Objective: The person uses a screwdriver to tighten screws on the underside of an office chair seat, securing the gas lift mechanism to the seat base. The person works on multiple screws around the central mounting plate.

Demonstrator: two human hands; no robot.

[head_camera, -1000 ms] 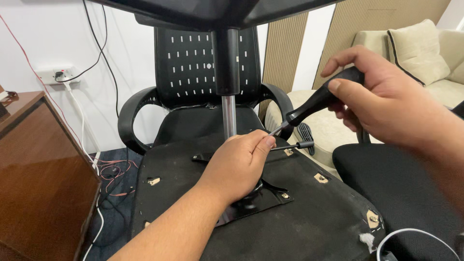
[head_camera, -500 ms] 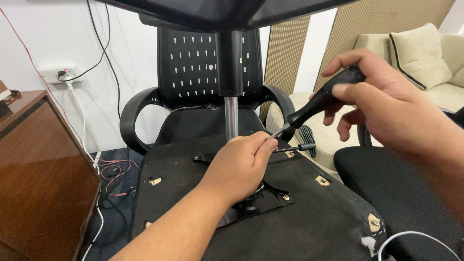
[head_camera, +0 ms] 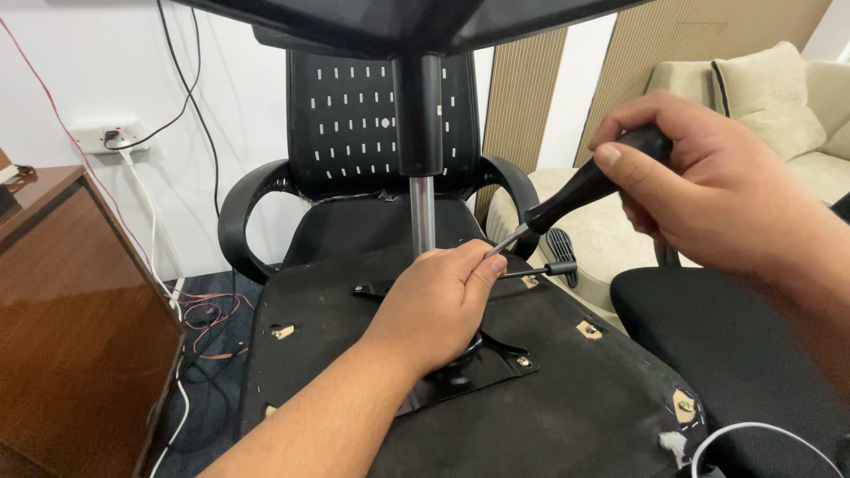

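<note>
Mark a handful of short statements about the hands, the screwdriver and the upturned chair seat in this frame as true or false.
1. The right hand grips a black-handled screwdriver. True.
2. The left hand lies flat on the brown wooden cabinet. False: it rests on the upturned black chair seat, fingers at the screwdriver's tip.
3. A black metal mounting plate sits on the seat's underside. True.
4. The black mesh-back office chair lies on its side. False: it stands upright behind the seat.
5. A beige sofa is at the right. True.

No packages, labels, signs or screens seem visible.
</note>
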